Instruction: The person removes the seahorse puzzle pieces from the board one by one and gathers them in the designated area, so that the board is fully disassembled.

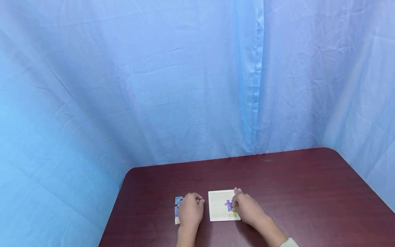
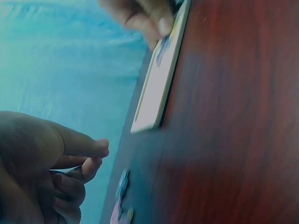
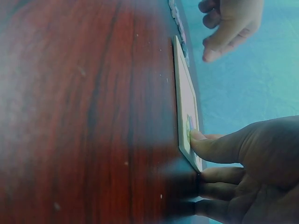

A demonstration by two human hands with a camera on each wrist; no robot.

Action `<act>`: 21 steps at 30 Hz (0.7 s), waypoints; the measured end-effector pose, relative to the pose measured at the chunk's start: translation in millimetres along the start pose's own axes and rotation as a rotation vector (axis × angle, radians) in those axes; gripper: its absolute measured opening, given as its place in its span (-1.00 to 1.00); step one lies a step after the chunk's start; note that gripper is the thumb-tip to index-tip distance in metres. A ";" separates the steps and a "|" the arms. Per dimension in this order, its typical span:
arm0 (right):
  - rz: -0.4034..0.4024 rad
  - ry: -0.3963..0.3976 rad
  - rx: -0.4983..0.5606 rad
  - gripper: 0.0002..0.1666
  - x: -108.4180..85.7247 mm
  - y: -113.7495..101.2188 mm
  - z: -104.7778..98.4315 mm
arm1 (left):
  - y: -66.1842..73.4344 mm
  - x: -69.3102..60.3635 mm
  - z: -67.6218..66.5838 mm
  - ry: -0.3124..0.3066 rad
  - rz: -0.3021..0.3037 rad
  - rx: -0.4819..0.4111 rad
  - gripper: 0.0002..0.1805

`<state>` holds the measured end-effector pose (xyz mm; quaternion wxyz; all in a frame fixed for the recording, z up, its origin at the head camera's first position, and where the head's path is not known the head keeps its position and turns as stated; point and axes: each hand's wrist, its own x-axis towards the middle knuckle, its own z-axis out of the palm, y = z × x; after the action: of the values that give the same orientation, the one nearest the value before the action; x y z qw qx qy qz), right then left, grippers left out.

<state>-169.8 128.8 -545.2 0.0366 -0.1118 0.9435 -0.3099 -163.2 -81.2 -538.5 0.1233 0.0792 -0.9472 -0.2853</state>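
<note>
A square white puzzle tray (image 1: pixel 217 208) lies on the table, with a blue-purple jigsaw piece (image 1: pixel 228 204) and a yellow-green jigsaw piece (image 1: pixel 232 214) in its right part. My right hand (image 1: pixel 249 210) holds thumb and index finger at the blue-purple piece; its other fingers are at the tray's outer edge. Left of the tray, my left hand (image 1: pixel 190 212) is raised over the loose jigsaw pieces (image 1: pixel 177 210), partly hiding them. Its thumb and index tips come together and the other fingers curl; the left wrist view (image 2: pixel 51 163) shows nothing held there.
The dark red wooden table (image 1: pixel 287 185) has rounded far corners. Blue curtains (image 1: pixel 185 85) hang behind it and along both sides.
</note>
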 end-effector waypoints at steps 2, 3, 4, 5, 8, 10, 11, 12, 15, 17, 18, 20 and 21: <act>-0.004 0.001 -0.009 -0.61 -0.8 0.2 0.9 | 6.5 -5.5 3.1 -0.011 0.044 -0.015 -0.88; -0.008 0.006 -0.015 -0.60 -1.0 0.4 1.4 | 9.6 -8.3 5.2 -0.023 0.062 -0.022 -0.88; -0.012 0.011 -0.019 -0.60 -1.1 0.5 1.8 | 13.0 -11.2 6.7 -0.034 0.083 -0.030 -0.89; -0.015 0.015 -0.027 -0.59 -0.9 1.0 2.6 | 16.0 -13.7 8.5 -0.049 0.104 -0.032 -0.89; -0.021 0.024 -0.057 -0.57 -0.3 2.4 4.6 | 24.1 -19.8 13.5 -0.100 0.160 -0.036 -0.84; -0.023 0.026 -0.069 -0.56 -0.2 3.3 5.6 | 27.1 -22.2 18.3 -0.133 0.195 -0.030 -0.76; -0.025 0.026 -0.074 -0.56 -0.2 3.8 6.0 | 28.0 -22.9 21.2 -0.151 0.210 -0.024 -0.72; -0.025 0.027 -0.076 -0.56 -0.1 3.9 6.2 | 28.6 -23.4 23.9 -0.167 0.223 -0.021 -0.68; -0.018 0.021 -0.068 -0.56 -0.3 3.7 5.5 | 29.1 -23.5 32.6 -0.200 0.251 -0.001 -0.58; -0.012 0.015 -0.061 -0.56 -0.5 3.2 4.7 | 29.9 -23.2 36.7 -0.220 0.256 0.018 -0.55; -0.008 0.013 -0.059 -0.56 -0.5 3.0 4.3 | 30.6 -23.0 38.1 -0.227 0.257 0.030 -0.54; -0.009 0.012 -0.052 -0.56 -0.7 2.9 3.6 | 32.3 -22.6 40.2 -0.232 0.259 0.049 -0.55; -0.010 0.014 -0.051 -0.56 -0.6 3.1 3.4 | 33.3 -22.3 40.8 -0.233 0.258 0.057 -0.56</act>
<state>-169.3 129.3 -549.8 0.0257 -0.1153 0.9507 -0.2866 -155.9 -27.6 -556.9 0.0462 -0.0731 -0.9650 -0.2476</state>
